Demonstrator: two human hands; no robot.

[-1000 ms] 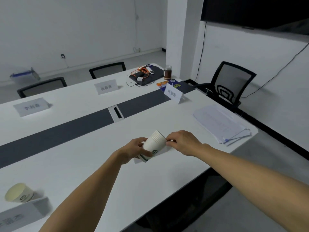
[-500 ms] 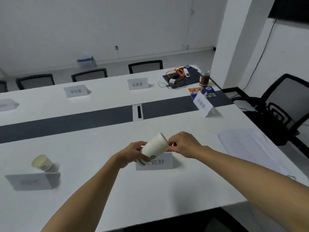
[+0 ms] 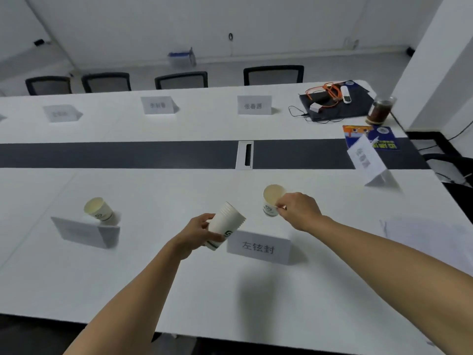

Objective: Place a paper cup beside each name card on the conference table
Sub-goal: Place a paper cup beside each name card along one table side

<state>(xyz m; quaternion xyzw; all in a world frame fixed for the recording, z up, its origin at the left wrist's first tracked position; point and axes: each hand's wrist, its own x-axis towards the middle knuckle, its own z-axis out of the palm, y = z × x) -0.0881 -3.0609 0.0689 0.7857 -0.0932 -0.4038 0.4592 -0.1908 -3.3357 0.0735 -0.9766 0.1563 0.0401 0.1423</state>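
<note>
Two hands work around the nearest name card [image 3: 258,248]. Right hand [image 3: 299,210] pinches the rim of a single paper cup [image 3: 271,201], upright on the conference table [image 3: 179,290] just behind the card. Left hand [image 3: 198,233] grasps a tilted cup stack [image 3: 225,228] by its base, just left of the card.

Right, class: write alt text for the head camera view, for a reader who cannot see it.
A person's right hand sets a single paper cup behind a name card on a white conference table, while the left hand holds a stack of cups. Another placed cup stands by the card to the left.
</note>
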